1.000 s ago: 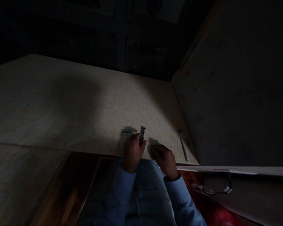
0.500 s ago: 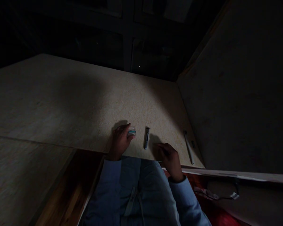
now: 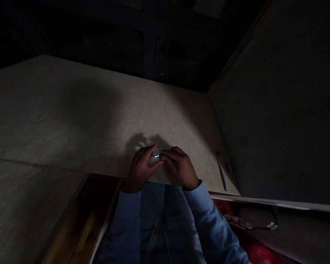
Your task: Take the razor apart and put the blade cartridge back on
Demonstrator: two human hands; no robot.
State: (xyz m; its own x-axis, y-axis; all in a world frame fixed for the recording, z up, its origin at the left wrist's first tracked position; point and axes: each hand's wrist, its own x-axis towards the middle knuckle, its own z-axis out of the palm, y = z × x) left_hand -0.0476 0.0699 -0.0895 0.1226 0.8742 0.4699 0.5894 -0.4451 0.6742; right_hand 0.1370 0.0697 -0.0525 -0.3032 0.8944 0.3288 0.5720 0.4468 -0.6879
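Clear case (image 3: 158,154) between hands (image 3: 141,168) (image 3: 182,165), near table edge (image 3: 160,182)

Left hand (image 3: 141,167) and right hand (image 3: 182,165) face each other, fingertips (image 3: 153,148) close together, both forearms (image 3: 209,212) angled inward.

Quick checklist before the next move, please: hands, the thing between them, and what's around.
1. Left hand has the small clear item between thumb and finger: ok.
2. Right hand fingertips at the item's right end: ok.
3. Right hand's grip firm: cannot tell, too small and dark.
4. Long thin stick and small dark piece apart from both hands, by the table's right edge: ok.
5. Lighting good for fine work: not ok, dim.
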